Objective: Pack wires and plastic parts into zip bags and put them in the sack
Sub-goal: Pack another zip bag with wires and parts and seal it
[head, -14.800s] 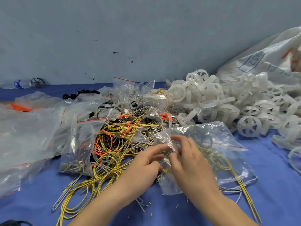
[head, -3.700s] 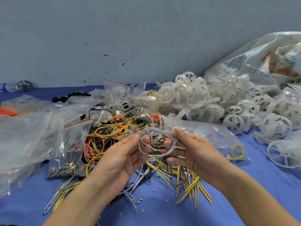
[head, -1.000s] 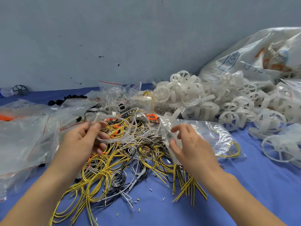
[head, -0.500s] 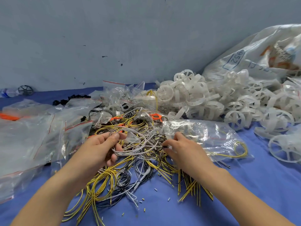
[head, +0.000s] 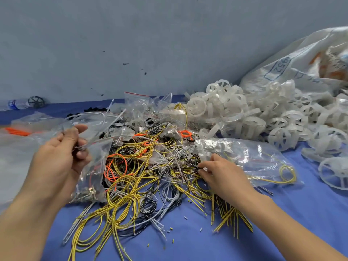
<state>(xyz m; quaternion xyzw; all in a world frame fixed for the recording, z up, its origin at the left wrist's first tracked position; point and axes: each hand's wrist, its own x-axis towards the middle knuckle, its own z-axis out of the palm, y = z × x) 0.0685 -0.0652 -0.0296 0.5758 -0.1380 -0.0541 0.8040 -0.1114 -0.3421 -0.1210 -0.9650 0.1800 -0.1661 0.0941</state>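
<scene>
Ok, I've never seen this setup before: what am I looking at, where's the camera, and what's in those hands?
There is no machine: a person works with bare hands, and the one picture comes from a camera worn on their head, looking forward and down. The left hand is raised and pinches a few thin grey wires. The right hand reaches into the tangle of yellow, grey, black and orange wires on the blue surface; whether it grips one I cannot tell. Beside it lies a clear zip bag with a yellow wire inside. Behind are a heap of white plastic wheels and, far right, the white sack. More zip bags lie at left.
</scene>
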